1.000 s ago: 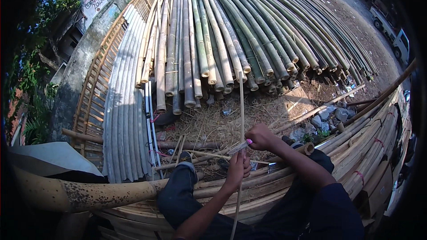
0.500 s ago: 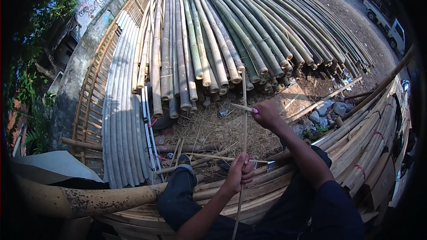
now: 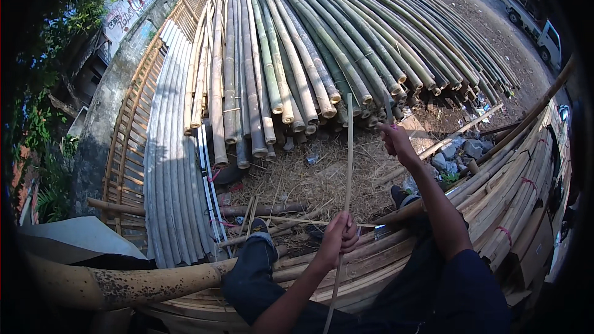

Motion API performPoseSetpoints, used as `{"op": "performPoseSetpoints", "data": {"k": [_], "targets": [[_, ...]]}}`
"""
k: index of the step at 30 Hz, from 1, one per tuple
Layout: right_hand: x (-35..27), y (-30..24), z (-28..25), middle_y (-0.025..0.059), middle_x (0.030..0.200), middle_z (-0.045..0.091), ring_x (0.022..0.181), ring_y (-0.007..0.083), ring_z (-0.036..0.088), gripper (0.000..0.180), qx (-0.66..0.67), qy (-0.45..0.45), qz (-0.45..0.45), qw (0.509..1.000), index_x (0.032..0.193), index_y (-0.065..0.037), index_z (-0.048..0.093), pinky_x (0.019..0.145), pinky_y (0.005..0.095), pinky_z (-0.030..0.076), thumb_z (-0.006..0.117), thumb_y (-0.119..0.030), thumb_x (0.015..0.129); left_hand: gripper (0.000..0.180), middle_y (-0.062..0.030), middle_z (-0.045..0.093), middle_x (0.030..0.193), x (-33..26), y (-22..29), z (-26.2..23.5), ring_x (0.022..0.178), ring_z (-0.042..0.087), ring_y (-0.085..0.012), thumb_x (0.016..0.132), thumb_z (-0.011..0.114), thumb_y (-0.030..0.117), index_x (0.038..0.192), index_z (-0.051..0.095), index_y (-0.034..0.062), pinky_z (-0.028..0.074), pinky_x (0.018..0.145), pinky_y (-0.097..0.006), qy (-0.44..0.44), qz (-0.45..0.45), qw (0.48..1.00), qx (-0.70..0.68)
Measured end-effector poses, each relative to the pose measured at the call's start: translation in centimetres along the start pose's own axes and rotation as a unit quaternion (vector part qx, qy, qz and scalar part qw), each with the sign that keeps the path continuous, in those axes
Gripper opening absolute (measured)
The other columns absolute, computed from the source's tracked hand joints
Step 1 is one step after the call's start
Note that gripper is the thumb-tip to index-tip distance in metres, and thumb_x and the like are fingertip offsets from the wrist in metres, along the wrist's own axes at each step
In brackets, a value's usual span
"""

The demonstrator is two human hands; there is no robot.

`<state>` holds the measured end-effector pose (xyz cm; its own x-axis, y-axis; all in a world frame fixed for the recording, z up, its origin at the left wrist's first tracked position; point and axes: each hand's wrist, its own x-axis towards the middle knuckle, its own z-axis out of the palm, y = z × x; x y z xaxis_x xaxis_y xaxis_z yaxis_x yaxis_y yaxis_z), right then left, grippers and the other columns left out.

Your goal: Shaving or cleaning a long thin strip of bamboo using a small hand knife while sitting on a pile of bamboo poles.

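Note:
A long thin bamboo strip (image 3: pixel 349 164) runs upright from my lap, its top end standing before the stacked poles. My left hand (image 3: pixel 338 239) is closed in a fist around the strip's lower half. To the right of the strip's upper part, my right hand (image 3: pixel 398 143) is wrapped round a knife (image 3: pixel 388 107), its blade pointing up and away. The blade stands apart from the strip. Most of the knife's handle is hidden by my fingers; a bit of pink shows.
A large stack of bamboo poles (image 3: pixel 322 83) fans out ahead. Corrugated sheets (image 3: pixel 170 167) and a slatted bamboo frame (image 3: pixel 127 142) lie at left. Split bamboo bundles (image 3: pixel 495 192) spread at right near stones (image 3: pixel 461 151). A thick bamboo pole (image 3: pixel 142 281) crosses the near left.
My right hand has moved right and slightly upward with the knife, away from the strip. The blade has turned from crossing the strip to pointing up. The strip's top leans slightly more right.

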<state>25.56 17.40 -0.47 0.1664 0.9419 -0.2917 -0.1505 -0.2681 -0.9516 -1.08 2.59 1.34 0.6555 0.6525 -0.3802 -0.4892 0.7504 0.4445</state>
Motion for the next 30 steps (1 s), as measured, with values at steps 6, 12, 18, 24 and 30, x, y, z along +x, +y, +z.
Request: {"op": "performPoseSetpoints", "data": {"k": [6,12,18,24,30], "targets": [[-8.3,1.8,10.5,-0.0079,0.053,0.038,0.044,0.0034,0.033,0.024,-0.113,-0.231,-0.017,0.966,0.078,-0.007,0.058,0.04,0.0216,0.022,0.069,-0.028,0.082,0.025,0.0036,0.03,0.058,1.7,1.8,-3.0,0.041,0.025,-0.0034,0.1,0.035,0.032,0.089,0.04,0.0093,0.021,0.035,-0.018,0.058,0.041,0.997,0.02],[-5.0,0.4,7.6,-0.009,0.05,0.034,0.04,0.0025,0.026,0.022,0.051,-0.147,0.023,0.988,0.075,-0.009,0.051,0.038,0.0223,0.017,0.063,-0.023,0.087,0.023,0.0032,0.033,0.062,0.9,1.3,-1.7,0.045,0.026,-0.0038,0.1,0.034,0.03,0.09,0.04,0.0098,0.022,0.036,-0.018,-0.033,-0.082,0.995,0.05],[-2.6,0.8,4.3,0.0011,0.048,0.045,0.04,0.0157,0.043,0.036,-0.201,-0.039,-0.118,0.972,0.059,-0.007,0.052,0.042,0.0335,0.032,0.057,-0.029,0.086,0.021,0.0042,0.029,0.061,1.0,0.5,-0.9,0.044,0.026,-0.0036,0.1,0.035,0.029,0.09,0.037,0.0107,0.021,0.036,-0.018,0.033,-0.02,0.984,0.175],[-6.8,4.0,8.2,0.0181,0.057,0.053,0.059,0.0375,0.056,0.021,-0.498,-0.218,-0.367,0.755,0.06,-0.005,0.056,0.057,0.0491,0.043,0.056,-0.022,0.073,0.025,-0.0091,0.045,0.058,1.0,-0.2,-1.6,0.044,0.045,-0.0219,0.099,0.038,0.026,0.089,0.042,0.0031,0.032,0.041,-0.033,0.145,0.131,0.883,0.427],[-4.7,3.4,6.8,0.0197,0.059,0.053,0.064,0.0391,0.056,0.023,-0.56,-0.092,-0.328,0.755,0.06,-0.004,0.056,0.06,0.0496,0.044,0.053,-0.021,0.074,0.027,-0.0246,0.05,0.06,-1.4,-0.8,1.5,0.059,0.056,-0.0378,0.098,0.037,0.022,0.092,0.044,-0.0035,0.038,0.05,-0.045,0.216,0.167,0.724,0.633]]}}
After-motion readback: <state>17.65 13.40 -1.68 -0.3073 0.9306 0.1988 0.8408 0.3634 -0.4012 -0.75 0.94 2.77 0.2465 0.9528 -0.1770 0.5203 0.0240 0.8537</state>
